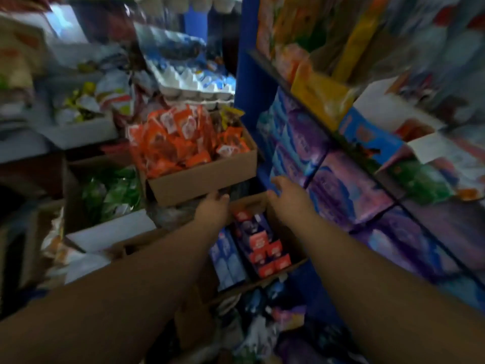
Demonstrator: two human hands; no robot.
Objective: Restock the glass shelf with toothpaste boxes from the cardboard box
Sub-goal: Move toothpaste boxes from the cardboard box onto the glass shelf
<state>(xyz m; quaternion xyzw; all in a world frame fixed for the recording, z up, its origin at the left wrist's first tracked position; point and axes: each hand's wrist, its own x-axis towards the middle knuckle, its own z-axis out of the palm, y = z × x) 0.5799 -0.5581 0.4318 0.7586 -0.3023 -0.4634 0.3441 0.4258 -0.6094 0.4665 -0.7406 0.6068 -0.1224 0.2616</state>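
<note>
An open cardboard box (294,240) sits low in the middle, packed with toothpaste boxes: blue-and-white ones (228,258) on the left, purple ones with red ends (265,248) on the right. My left hand (214,206) reaches over the box's far left edge with fingers slightly bent, holding nothing. My right hand (287,191) hovers above the box's far right corner, fingers spread and loose. The blue-framed shelf (338,143) rises on the right, stacked with purple and blue packs. The whole frame is motion-blurred.
A cardboard box of orange sachets (183,148) stands just behind my hands. Green packets (115,190) fill a box to the left. Egg trays (194,82) are stacked at the back. Loose packets lie on the floor below (275,319).
</note>
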